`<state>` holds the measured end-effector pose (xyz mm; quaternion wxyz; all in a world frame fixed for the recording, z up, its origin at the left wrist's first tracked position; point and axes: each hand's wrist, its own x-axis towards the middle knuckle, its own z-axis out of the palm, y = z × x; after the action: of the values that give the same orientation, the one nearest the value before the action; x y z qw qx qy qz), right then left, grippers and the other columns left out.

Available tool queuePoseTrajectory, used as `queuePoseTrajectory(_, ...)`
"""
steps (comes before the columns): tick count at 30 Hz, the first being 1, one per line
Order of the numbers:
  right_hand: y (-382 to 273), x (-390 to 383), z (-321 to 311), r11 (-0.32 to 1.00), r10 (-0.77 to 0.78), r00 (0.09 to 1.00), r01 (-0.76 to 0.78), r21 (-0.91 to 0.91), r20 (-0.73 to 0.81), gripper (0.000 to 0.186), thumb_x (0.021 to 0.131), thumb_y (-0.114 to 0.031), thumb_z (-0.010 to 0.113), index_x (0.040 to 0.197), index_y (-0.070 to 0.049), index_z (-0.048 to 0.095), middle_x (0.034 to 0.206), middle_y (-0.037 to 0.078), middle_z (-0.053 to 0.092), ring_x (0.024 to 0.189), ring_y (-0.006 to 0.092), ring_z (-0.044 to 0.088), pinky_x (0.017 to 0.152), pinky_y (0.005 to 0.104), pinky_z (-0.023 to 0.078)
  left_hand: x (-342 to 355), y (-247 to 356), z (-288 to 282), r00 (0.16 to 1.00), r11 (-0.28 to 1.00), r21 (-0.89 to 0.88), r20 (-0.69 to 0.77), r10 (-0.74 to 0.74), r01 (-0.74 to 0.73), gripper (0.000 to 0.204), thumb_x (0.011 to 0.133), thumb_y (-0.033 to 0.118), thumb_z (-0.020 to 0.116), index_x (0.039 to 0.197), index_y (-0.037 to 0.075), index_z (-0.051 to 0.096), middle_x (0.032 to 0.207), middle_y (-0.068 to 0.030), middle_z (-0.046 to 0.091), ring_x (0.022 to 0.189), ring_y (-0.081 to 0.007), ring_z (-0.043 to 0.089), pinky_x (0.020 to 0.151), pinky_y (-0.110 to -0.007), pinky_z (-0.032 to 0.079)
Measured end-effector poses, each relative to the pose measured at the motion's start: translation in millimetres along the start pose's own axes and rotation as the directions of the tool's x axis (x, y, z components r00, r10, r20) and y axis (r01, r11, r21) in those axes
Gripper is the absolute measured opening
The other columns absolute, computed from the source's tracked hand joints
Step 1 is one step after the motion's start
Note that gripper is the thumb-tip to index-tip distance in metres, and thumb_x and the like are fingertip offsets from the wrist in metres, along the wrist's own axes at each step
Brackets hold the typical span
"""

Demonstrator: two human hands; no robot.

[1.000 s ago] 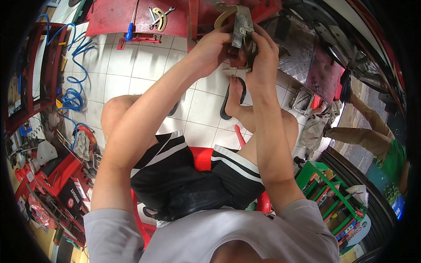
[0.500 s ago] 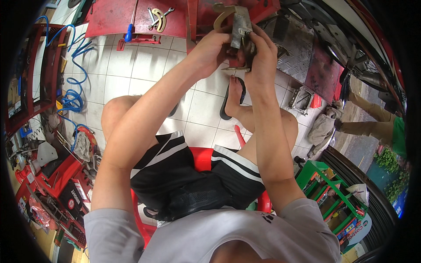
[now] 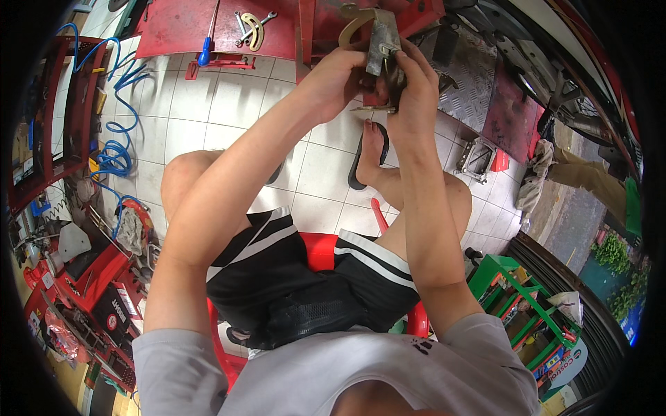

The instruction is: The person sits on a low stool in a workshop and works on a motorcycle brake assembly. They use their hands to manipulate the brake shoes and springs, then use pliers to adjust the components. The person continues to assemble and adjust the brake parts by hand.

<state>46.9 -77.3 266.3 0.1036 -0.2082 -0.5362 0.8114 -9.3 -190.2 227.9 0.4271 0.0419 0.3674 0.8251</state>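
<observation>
Both the left hand (image 3: 338, 78) and right hand (image 3: 418, 84) clamp that metal bracket (image 3: 380, 52) from opposite sides, presumably to steady it.

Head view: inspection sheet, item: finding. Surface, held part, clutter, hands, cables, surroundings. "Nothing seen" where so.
Surface: red bench top, stained; white tiled floor below.
Held part: metal bracket assembly, raised between both hands.
Clutter: blue-handled screwdriver, wrenches, slotted brass-coloured arc plate on the bench top.
Hands: left hand and right hand grip the metal bracket assembly; left fingertips partly hidden.
Cables: coiled blue hose, left.
Surroundings: green tool rack and person in khaki trousers, right.
</observation>
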Motion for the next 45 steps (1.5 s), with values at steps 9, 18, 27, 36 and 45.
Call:
queuePoseTrajectory(9,-1,1,-2,1.000,-0.001,0.999,0.001,-0.011,0.033,0.034,0.091,-0.013,0.049,0.118,0.006,0.057,0.078,0.008,0.060,0.050,0.0134,0.051,0.041,0.0266,0.036,-1,0,10,0.994,0.996,0.086,-0.111,0.004,0.005,0.028,0.096,0.020,0.046,0.118,0.004,0.052,0.093,-0.0086,0.062,0.070,-0.0190,0.062,0.070,-0.035,0.051)
queuePoseTrajectory(18,-2,0,-1,1.000,0.013,1.000,-0.013,0.008,0.020,0.033,0.091,-0.012,0.049,0.117,0.006,0.057,0.078,0.008,0.059,0.049,0.0132,0.051,0.042,0.0267,0.037,-2,1,7,0.998,0.997,0.080,-0.065,-0.003,0.008,0.028,0.096,0.020,0.048,0.117,0.003,0.053,0.091,-0.0076,0.062,0.070,-0.0188,0.062,0.069,-0.034,0.051)
queuePoseTrajectory(27,1,-1,0,1.000,0.008,1.000,-0.008,-0.001,0.004,0.033,0.091,-0.013,0.050,0.118,0.004,0.059,0.078,0.007,0.060,0.048,0.0126,0.049,0.041,0.0264,0.036,0,0,6,0.994,0.995,0.095,-0.107,-0.005,0.016,0.025,0.097,0.023,0.047,0.107,0.003,0.057,0.089,-0.0078,0.063,0.069,-0.0190,0.061,0.066,-0.036,0.051)
queuePoseTrajectory(36,-11,3,-7,0.994,0.060,0.998,-0.060,-0.088,-0.007,0.033,0.093,-0.011,0.047,0.120,0.005,0.058,0.078,0.007,0.061,0.053,0.0127,0.051,0.047,0.0248,0.039,10,13,1,0.966,0.989,0.139,-0.259,-0.013,0.051,0.023,0.097,0.022,0.048,0.107,0.006,0.062,0.092,-0.0028,0.063,0.082,-0.0148,0.059,0.075,-0.031,0.047)
queuePoseTrajectory(45,-9,23,-37,0.996,0.048,0.994,-0.040,-0.082,0.098,0.038,0.091,-0.014,0.051,0.122,0.007,0.056,0.080,0.008,0.063,0.054,0.0154,0.054,0.050,0.0275,0.040,11,34,-10,0.957,0.374,0.893,-0.287,0.042,0.252,0.054,0.086,0.025,0.057,0.128,-0.008,0.050,0.102,-0.0255,0.066,0.097,-0.0323,0.064,0.080,-0.037,0.050)
